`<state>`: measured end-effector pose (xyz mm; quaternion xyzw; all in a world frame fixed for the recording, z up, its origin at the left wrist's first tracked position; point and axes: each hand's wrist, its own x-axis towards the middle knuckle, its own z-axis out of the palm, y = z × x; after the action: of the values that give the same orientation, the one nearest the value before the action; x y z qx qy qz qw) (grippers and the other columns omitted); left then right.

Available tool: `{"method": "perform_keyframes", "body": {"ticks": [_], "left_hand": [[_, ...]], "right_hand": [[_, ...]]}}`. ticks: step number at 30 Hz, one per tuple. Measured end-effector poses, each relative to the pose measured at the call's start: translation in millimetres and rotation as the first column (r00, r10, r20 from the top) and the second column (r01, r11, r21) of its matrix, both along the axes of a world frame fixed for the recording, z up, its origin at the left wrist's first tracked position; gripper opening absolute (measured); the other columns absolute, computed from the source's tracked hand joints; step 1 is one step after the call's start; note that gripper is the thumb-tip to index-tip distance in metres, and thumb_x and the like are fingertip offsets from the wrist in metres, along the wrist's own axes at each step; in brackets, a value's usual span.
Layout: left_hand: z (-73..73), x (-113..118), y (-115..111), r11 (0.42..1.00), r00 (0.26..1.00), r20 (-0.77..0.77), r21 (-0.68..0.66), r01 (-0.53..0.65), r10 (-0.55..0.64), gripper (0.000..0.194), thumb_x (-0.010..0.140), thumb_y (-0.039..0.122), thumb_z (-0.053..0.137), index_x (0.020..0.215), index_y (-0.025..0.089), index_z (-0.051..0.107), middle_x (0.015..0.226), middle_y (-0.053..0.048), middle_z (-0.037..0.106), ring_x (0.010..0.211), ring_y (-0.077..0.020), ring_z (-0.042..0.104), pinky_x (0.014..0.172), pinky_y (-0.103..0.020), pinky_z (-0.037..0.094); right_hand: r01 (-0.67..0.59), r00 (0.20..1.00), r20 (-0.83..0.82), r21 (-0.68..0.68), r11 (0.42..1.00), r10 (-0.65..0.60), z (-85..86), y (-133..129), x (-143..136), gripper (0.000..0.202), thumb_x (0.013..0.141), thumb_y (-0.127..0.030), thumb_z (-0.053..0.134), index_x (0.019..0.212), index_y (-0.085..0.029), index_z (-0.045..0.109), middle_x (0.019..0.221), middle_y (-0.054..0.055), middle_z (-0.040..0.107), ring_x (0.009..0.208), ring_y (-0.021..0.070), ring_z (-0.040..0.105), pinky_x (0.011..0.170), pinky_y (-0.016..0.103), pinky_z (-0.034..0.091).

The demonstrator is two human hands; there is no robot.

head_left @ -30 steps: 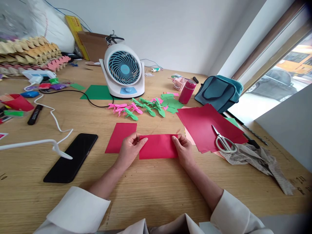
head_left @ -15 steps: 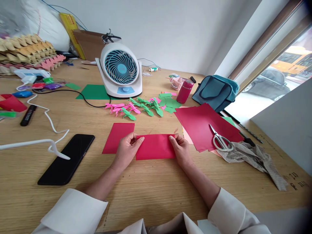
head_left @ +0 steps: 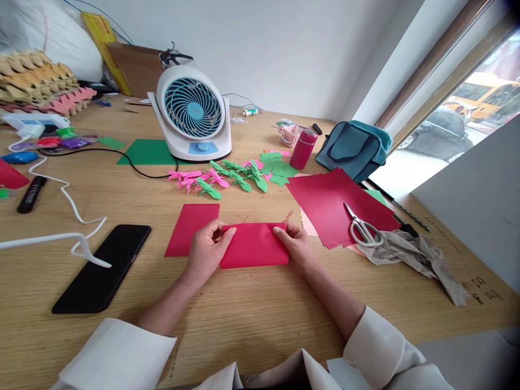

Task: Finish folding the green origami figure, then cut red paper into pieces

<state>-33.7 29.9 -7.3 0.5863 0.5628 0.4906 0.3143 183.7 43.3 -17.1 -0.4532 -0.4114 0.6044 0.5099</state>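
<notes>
A red paper strip [head_left: 255, 248] is held by its upper corners, its lower edge bowed slightly. My left hand [head_left: 208, 246] pinches the left corner between thumb and fingers. On the right corner, my right hand [head_left: 296, 244] has its thumb on the front face, fingers behind. Another red paper piece [head_left: 189, 230] lies flat beside my left hand. Beyond the hands are pink paper cutouts [head_left: 184, 177] and green paper cutouts [head_left: 239, 176]. Larger red sheets [head_left: 325, 200] lie to the right, with scissors [head_left: 363, 230] on them.
A black phone [head_left: 103, 268] and a white cable [head_left: 73, 203] lie at left. A white fan [head_left: 194, 111] stands behind the cutouts. Farther right are a red bottle [head_left: 303, 149], a teal bag [head_left: 353, 149] and a crumpled cloth [head_left: 410, 254].
The right thumb has slid a little inward along the strip's top edge, and the strip now bows more. The whole view has shifted slightly.
</notes>
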Motion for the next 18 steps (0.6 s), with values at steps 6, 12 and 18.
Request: {"method": "perform_keyframes", "body": {"ticks": [6,12,18], "left_hand": [[-0.3,-0.5,-0.2,1.0,0.999,-0.03,-0.002,0.017,-0.017,0.025,0.082,0.04,0.062,0.071,0.019,0.055,0.061,0.005,0.046,0.057,-0.0109,0.042,0.054,-0.023,0.034],[-1.9,-1.3,0.4,0.999,0.999,-0.027,-0.019,0.031,-0.032,0.024,0.083,0.04,0.061,0.074,0.018,0.058,0.063,0.004,0.048,0.059,-0.0113,0.045,0.056,-0.023,0.036],[-3.7,-2.8,1.5,0.999,0.999,-0.025,-0.022,0.04,-0.041,0.026,0.084,0.041,0.061,0.073,0.018,0.056,0.062,0.005,0.045,0.059,-0.011,0.043,0.055,-0.023,0.035]], "right_hand": [[-0.035,0.999,0.025,0.013,0.999,0.034,-4.1,4.2,1.1,0.038,0.063,-0.055,0.083,0.071,-0.02,0.068,0.063,0.0,0.066,0.054,0.0138,0.054,0.051,0.027,0.043],[-0.049,0.997,0.062,0.006,0.999,0.049,-3.9,4.8,2.9,0.041,0.064,-0.058,0.081,0.073,-0.021,0.068,0.065,0.0,0.066,0.052,0.0125,0.051,0.049,0.026,0.039],[-0.04,0.999,0.026,-0.019,0.999,0.04,-4.2,4.3,2.4,0.04,0.064,-0.056,0.082,0.069,-0.02,0.066,0.063,-0.001,0.065,0.052,0.0117,0.05,0.049,0.025,0.038]]}}
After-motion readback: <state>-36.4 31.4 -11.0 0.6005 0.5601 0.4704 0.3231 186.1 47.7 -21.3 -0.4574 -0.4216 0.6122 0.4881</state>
